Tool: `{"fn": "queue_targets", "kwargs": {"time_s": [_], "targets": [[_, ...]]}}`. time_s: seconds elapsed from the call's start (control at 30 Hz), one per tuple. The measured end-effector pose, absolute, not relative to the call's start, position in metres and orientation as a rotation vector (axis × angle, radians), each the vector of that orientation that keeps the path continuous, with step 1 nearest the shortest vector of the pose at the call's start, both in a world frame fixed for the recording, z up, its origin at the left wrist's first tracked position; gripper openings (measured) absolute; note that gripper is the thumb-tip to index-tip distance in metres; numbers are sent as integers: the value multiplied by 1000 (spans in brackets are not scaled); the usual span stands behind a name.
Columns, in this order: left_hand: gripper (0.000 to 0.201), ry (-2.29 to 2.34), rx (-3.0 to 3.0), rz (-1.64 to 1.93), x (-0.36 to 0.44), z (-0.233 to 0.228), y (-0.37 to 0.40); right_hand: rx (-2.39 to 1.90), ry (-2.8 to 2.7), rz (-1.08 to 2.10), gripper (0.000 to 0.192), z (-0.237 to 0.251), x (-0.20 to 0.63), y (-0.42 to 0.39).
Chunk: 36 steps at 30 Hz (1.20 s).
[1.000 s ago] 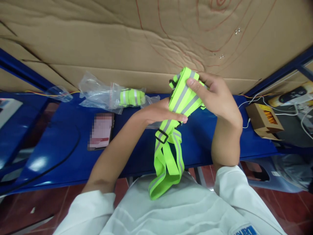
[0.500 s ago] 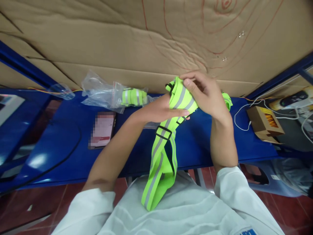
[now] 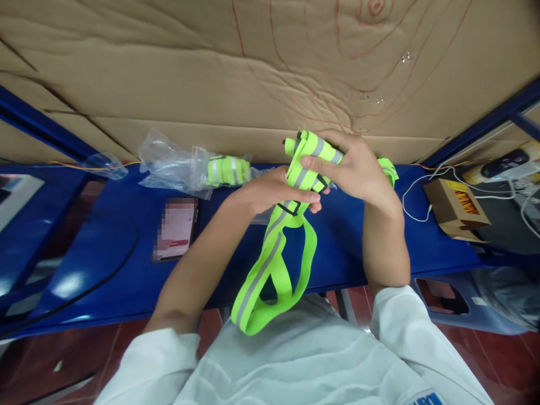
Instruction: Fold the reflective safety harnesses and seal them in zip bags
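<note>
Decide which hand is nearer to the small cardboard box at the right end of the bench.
Right. The right hand is closer to the cardboard box, though apart from it; the left hand lies farther left.

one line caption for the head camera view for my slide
Both hands, left hand and right hand, fold a neon reflective strap above a blue table, a bagged strap lying nearby.

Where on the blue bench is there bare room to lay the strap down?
Bare blue bench lies left of the phone, crossed only by a black cable; another patch between the right hand and the cardboard box. The plastic bags crowd the back.
</note>
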State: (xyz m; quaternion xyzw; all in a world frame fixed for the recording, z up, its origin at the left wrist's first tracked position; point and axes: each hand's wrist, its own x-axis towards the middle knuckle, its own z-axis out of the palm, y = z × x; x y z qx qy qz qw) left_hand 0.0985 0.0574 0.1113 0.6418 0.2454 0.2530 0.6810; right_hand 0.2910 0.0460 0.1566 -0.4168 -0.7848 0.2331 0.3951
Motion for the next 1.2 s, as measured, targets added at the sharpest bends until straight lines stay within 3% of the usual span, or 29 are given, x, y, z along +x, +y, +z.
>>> {"fn": "queue_targets", "kwargs": {"time_s": [0.4, 0.47, 0.63, 0.77, 0.87, 1.03, 1.2], "targets": [[27, 576, 1667, 629, 94, 125, 47, -988, -1719, 1316, 51, 146, 302, 59], [26, 574, 1656, 681, 93, 126, 48, -1013, -1732, 1246, 51, 138, 297, 69], [25, 671, 1570, 836, 98, 114, 59, -1044, -1725, 701, 45, 127, 289, 82], [28, 679, 1538, 846, 97, 109, 66, -1025, -2056, 441, 52, 139, 292, 67], [31, 591, 1686, 731, 86, 115, 65, -1012, -2208, 470, 60, 148, 291, 53], [22, 545, 2031, 484, 74, 129, 58, -912, -2393, 793, 65, 148, 290, 50], [11, 485, 2061, 483, 78, 127, 58, -892, -2424, 776, 92, 144, 292, 55]]}}
